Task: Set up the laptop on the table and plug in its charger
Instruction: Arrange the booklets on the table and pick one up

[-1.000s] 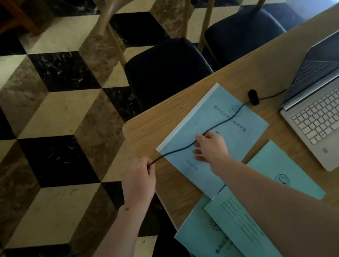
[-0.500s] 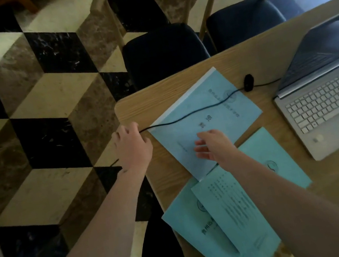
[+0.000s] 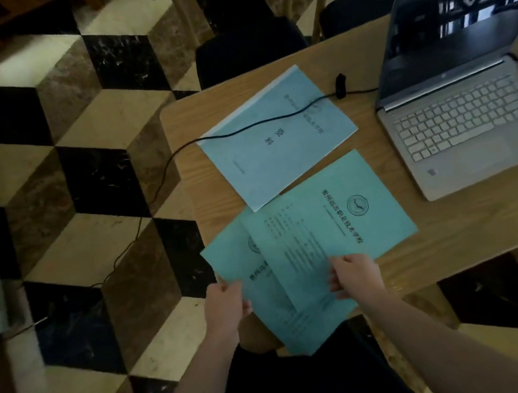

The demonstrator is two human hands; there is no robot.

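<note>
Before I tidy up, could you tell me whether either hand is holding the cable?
No, both hands grip the green booklets; the cable lies free.

Readable text: booklet covers only
Far blue booklet (image 3: 275,138): "资料". Near teal booklet (image 3: 332,225): Chinese title and round emblem, blurred; laptop (image 3: 470,124) stickers illegible.

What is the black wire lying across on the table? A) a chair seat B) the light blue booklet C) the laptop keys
B: the black wire runs from the laptop over the top of the light blue booklet and then drops off the table edge to the floor.
</note>
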